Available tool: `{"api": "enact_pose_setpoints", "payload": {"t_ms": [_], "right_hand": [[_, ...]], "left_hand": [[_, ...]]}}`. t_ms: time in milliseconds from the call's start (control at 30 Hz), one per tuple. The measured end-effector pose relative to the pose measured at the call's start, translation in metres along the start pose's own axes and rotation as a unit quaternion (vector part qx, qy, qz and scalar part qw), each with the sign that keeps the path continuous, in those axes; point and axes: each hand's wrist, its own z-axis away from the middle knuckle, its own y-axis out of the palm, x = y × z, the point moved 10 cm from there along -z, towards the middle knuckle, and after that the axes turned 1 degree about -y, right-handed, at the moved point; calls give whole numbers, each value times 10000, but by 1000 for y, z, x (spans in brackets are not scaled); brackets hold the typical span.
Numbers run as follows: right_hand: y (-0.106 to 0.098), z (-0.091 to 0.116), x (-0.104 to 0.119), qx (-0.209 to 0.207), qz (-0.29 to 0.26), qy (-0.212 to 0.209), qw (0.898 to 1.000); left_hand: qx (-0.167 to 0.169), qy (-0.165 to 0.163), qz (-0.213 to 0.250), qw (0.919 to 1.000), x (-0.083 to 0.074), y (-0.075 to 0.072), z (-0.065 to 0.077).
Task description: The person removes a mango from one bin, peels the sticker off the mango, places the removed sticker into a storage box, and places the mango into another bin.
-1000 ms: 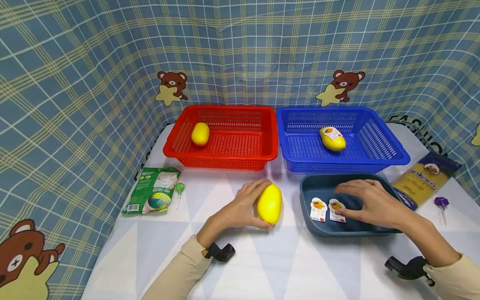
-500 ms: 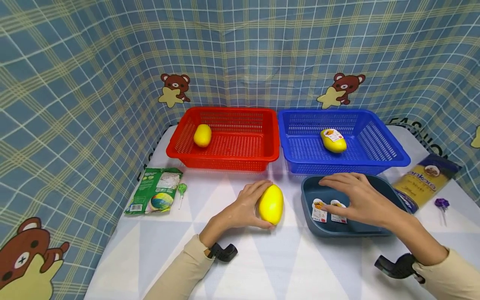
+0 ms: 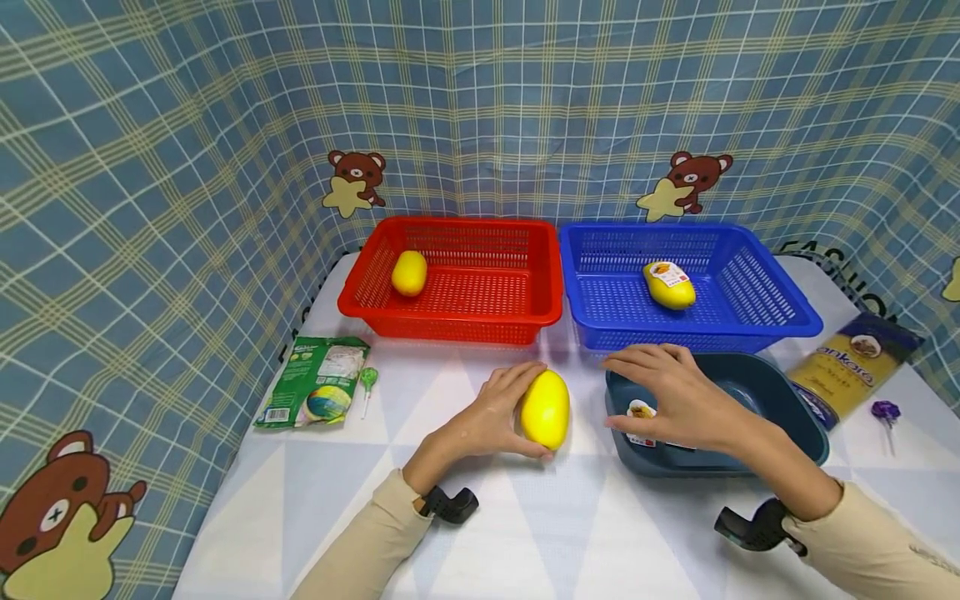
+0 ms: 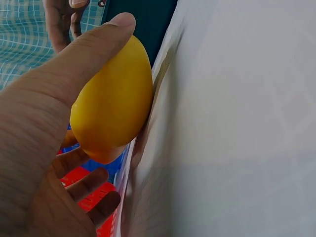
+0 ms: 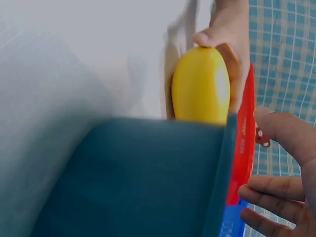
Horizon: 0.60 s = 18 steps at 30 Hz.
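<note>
A plain yellow mango (image 3: 546, 410) rests on the white tablecloth, with the thumb and fingers of my left hand (image 3: 486, 419) around its left side. In the left wrist view the thumb lies over the mango (image 4: 116, 98). My right hand (image 3: 675, 402) hovers over the left side of a dark teal tub (image 3: 783, 417), thumb and fingers spread apart, holding nothing visible. Beneath that hand a white mango-picture label (image 3: 641, 409) shows in the tub; a second one is mostly hidden by the hand.
Behind stand a red basket (image 3: 450, 330) with a plain mango (image 3: 409, 273) and a blue basket (image 3: 705, 340) with a labelled mango (image 3: 672, 297). A green packet (image 3: 315, 382) and green lollipop (image 3: 368, 379) lie left; a gold packet (image 3: 851, 367) and purple lollipop (image 3: 886, 411) lie right.
My right hand has moved left across the tub, from the labels towards the mango, and its fingers have spread wider. My left hand keeps its hold on the mango in the same place.
</note>
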Motion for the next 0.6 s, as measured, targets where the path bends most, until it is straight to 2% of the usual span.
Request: {"api": "enact_pose_setpoints", "payload": {"t_ms": [367,600], "right_hand": [[23,-16,22,155,109,-299,9994],[34,-27,33,93,170,-489,9986]], "left_hand": [[-45,47,-72,10000,0,-1,0],[-52,52,-47,10000,0,-2,1]]}}
